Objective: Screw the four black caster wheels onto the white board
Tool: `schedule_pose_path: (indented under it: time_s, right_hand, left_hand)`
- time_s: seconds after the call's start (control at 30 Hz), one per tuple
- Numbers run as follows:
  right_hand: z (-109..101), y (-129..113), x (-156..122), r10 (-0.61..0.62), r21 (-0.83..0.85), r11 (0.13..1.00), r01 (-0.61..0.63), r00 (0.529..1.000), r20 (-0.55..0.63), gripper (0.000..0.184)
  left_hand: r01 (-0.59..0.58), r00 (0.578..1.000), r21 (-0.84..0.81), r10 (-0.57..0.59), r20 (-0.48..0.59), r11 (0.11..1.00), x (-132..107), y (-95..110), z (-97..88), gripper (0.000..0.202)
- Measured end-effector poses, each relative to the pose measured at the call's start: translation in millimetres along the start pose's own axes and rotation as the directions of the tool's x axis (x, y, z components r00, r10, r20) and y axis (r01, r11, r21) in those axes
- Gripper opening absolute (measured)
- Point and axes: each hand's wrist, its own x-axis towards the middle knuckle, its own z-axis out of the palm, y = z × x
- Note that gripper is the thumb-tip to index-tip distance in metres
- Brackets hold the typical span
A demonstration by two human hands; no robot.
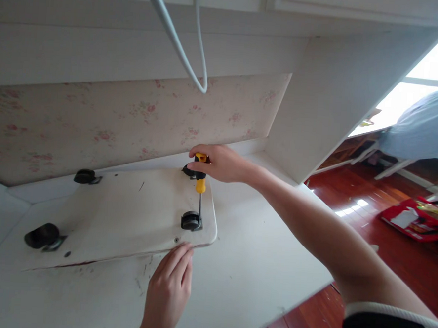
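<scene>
A white board (126,217) lies flat on a white desk (257,265), with black caster wheels fixed to its upturned face. My right hand (219,163) is closed round the yellow handle of a screwdriver (200,183), whose shaft points down to the mounting plate of the near-right caster (191,220). My left hand (170,289) rests with its fingers stretched flat against the board's near edge, beside that caster. Two more casters (44,236) (85,176) sit at the board's left side. Another is partly hidden behind my right hand.
A floral-papered back panel (132,119) rises behind the desk, with a white side panel (330,106) to the right. A white cable loop (189,48) hangs from above. To the right lie a red wooden floor, a red bag (416,220) and a pale blue covered object (421,127).
</scene>
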Motion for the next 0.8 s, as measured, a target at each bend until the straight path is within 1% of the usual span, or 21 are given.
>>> schedule_pose_path:
  time_s: [0.07, 0.1, 0.13, 0.23, 0.27, 0.3, 0.33, 0.4, 0.47, 0.53, 0.63, 0.7, 0.73, 0.8]
  right_hand:
    - [3.5, 0.0, 0.9, 0.001, -0.095, 0.995, -0.008, 0.998, -0.07, 0.039]
    - [4.5, 0.1, 1.1, -0.003, -0.092, 0.996, -0.004, 0.998, -0.069, 0.043]
    - [4.7, 0.5, 0.9, -0.007, -0.051, 0.999, 0.005, 0.999, -0.039, 0.045]
    - [1.2, 2.9, -0.4, -0.026, 0.174, 0.985, 0.011, 0.996, 0.082, 0.045]
    - [-0.1, 3.9, -0.8, -0.037, 0.222, 0.975, 0.014, 0.995, 0.097, 0.044]
    - [-0.8, 4.6, -0.8, -0.04, 0.229, 0.973, 0.019, 0.995, 0.087, 0.042]
    - [-0.7, 5.0, -0.6, -0.034, 0.192, 0.981, 0.023, 0.998, 0.054, 0.038]
    - [1.8, 4.4, 0.6, -0.022, 0.037, 0.999, 0.023, 0.999, -0.029, 0.032]
    - [5.2, 2.9, 2.1, -0.023, -0.079, 0.997, 0.018, 0.998, -0.065, 0.035]
    - [6.2, 2.4, 2.6, -0.048, -0.054, 0.997, 0.048, 0.999, -0.009, 0.039]
    - [1.4, 5.4, 1.7, -0.072, 0.118, 0.991, 0.06, 0.993, 0.098, 0.039]
    - [-1.9, 7.7, 1.2, -0.045, 0.161, 0.987, 0.031, 0.996, 0.083, 0.038]
    - [-2.3, 8.0, 1.4, -0.024, 0.139, 0.99, 0.017, 0.999, 0.048, 0.035]
    - [0.1, 6.5, 2.6, -0.01, 0.038, 0.999, 0.011, 1.0, -0.022, 0.029]
  left_hand:
    - [-0.003, 1.0, -0.001, 0.003, 0.003, 1.0, 0.1, 0.2, 0.8, 0.021]
    - [-0.002, 1.0, -0.002, 0.002, 0.004, 1.0, 0.1, 0.4, 1.1, 0.021]
    - [-0.001, 1.0, -0.003, 0.001, 0.004, 1.0, 0.1, 0.6, 1.2, 0.021]
    - [0.003, 1.0, 0.01, -0.003, -0.007, 1.0, 0.1, 1.3, 1.0, 0.021]
    - [-0.001, 1.0, 0.017, 0.001, -0.012, 1.0, 0.1, 1.5, 0.9, 0.02]
    - [-0.006, 1.0, 0.023, 0.006, -0.016, 1.0, 0.1, 1.7, 0.9, 0.02]
    - [-0.009, 1.0, 0.026, 0.01, -0.015, 1.0, 0.2, 2.0, 1.1, 0.02]
    - [-0.015, 1.0, 0.021, 0.016, -0.009, 1.0, 0.2, 2.8, 2.1, 0.021]
    - [-0.022, 1.0, 0.01, 0.022, -0.002, 1.0, 0.3, 3.6, 3.5, 0.021]
    - [-0.027, 1.0, 0.004, 0.027, 0.003, 1.0, 0.4, 4.2, 4.7, 0.022]
    - [-0.032, 0.999, 0.017, 0.032, 0.001, 0.999, 0.6, 4.1, 4.9, 0.022]
    - [-0.041, 0.999, 0.04, 0.041, -0.01, 0.998, 0.6, 3.4, 4.3, 0.022]
    - [-0.041, 0.999, 0.057, 0.042, -0.016, 0.998, 0.3, 2.8, 4.0, 0.021]
    - [-0.029, 0.999, 0.096, 0.03, -0.011, 0.995, -1.1, 1.3, 3.8, 0.019]
